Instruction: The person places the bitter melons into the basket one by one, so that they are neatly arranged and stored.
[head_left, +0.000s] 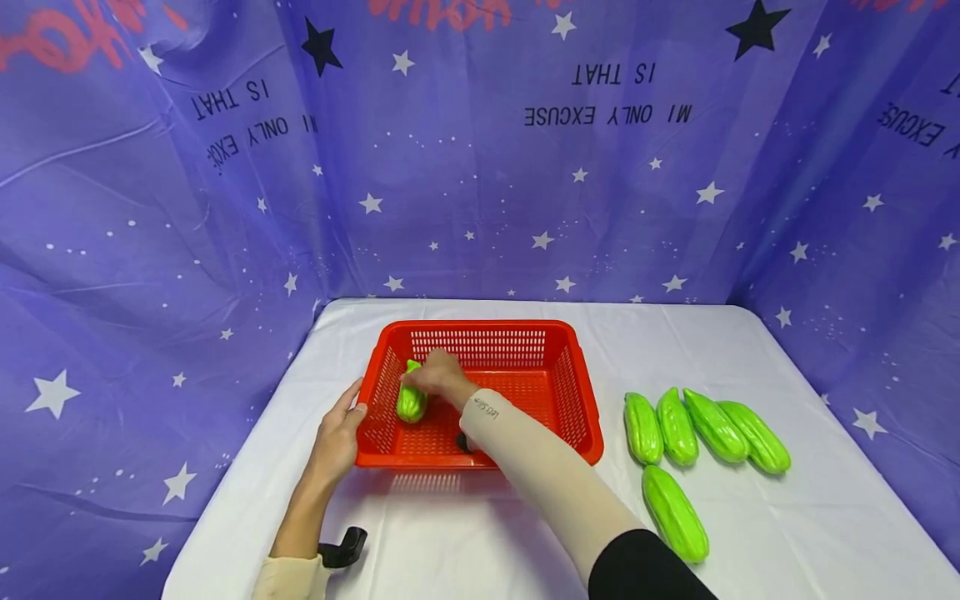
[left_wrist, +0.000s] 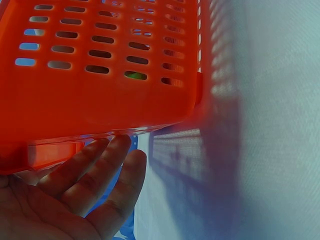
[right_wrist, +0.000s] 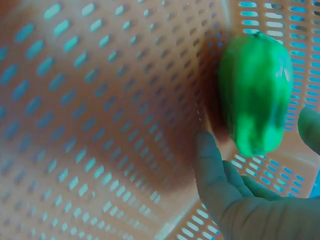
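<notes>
While left hand (head_left: 333, 443) grips basket (head_left: 420, 459), right hand (head_left: 442, 373) spread near gourd (head_left: 411, 405), curtain (head_left: 480, 158) reading "EXCUSE"

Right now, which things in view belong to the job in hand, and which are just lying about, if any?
Part of the job:
red basket, left hand at its rim
green vegetable inside it, right hand beside it
five similar green vegetables beside the basket, probably

Just around:
purple starred curtain
white tablecloth

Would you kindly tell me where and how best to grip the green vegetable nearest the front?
I'd likely come from above and grip the green vegetable around its middle: it lies lengthwise, white cloth showing along both long sides, while its far end nears another vegetable.
</notes>
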